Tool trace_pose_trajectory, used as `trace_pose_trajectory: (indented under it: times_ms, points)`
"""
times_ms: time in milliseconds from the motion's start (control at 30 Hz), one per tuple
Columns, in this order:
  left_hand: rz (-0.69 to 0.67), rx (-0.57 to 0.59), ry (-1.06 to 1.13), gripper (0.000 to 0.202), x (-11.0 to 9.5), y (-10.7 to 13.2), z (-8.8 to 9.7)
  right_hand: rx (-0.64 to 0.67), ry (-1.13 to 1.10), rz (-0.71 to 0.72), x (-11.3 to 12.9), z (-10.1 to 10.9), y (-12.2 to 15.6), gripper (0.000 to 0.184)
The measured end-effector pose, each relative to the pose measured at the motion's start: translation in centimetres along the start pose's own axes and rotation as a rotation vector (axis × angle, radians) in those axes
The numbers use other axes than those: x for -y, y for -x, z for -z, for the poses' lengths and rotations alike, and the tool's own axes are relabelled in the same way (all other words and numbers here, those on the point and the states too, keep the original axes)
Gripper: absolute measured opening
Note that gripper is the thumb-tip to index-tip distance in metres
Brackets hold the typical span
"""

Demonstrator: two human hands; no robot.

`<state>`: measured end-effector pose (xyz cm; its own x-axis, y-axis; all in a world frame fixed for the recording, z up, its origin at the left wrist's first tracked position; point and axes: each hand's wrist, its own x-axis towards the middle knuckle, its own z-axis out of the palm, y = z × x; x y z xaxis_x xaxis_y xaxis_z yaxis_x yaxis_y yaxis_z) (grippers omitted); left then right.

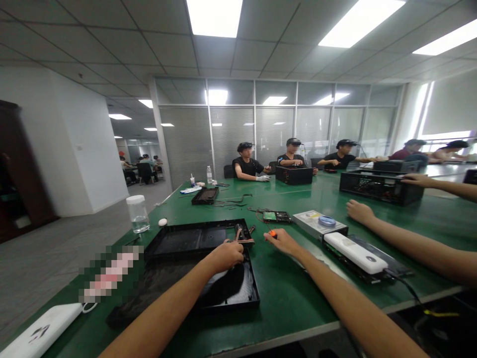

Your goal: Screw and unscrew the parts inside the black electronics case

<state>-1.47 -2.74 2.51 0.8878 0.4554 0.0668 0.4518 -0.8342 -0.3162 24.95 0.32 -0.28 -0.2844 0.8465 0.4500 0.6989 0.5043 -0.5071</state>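
My left hand (228,256) is closed over the black plastic case panels (208,228), its fingers curled beside a bundle of flat striped cables (246,238). What those fingers grip, if anything, is hidden. My right hand (285,242) is wrapped round a screwdriver with an orange handle (273,233), just right of the cables. The nearer black panel (242,293) lies like a shallow tray under my left forearm. A hard drive with a green circuit board (275,216) lies beyond my right hand.
A grey metal box with a blue roll (327,221) on it and a white power bank (356,253) stand right. A neighbour's hand (359,212) rests near them, by a black computer case (380,186). At left are a jar (137,214) and another white power bank (44,333). Co-workers sit opposite.
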Motion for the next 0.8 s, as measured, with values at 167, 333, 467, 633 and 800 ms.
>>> trace_pose_trajectory:
  times_ms: [167,333,467,633,800]
  points:
    - [0.015,-0.097,0.089,0.015,-0.6,0.0,0.4,-0.009,-0.009,-0.001,-0.2,-0.2,-0.1,0.050]
    - [0.156,-0.127,0.170,0.014,-1.1,-0.3,0.4,-0.008,-0.018,0.007,-0.3,-0.2,-0.1,0.049]
    - [0.185,-0.194,0.254,0.016,-0.8,-0.9,-0.2,-0.009,-0.012,0.015,0.0,-0.1,-0.1,0.050]
    - [0.166,-0.222,0.350,0.016,0.0,-1.7,-1.4,-0.014,0.012,0.023,0.2,0.0,-0.1,0.050]
    - [0.179,-0.235,0.383,0.013,0.2,-2.1,-2.0,-0.006,0.080,0.061,1.3,0.2,0.0,0.048]
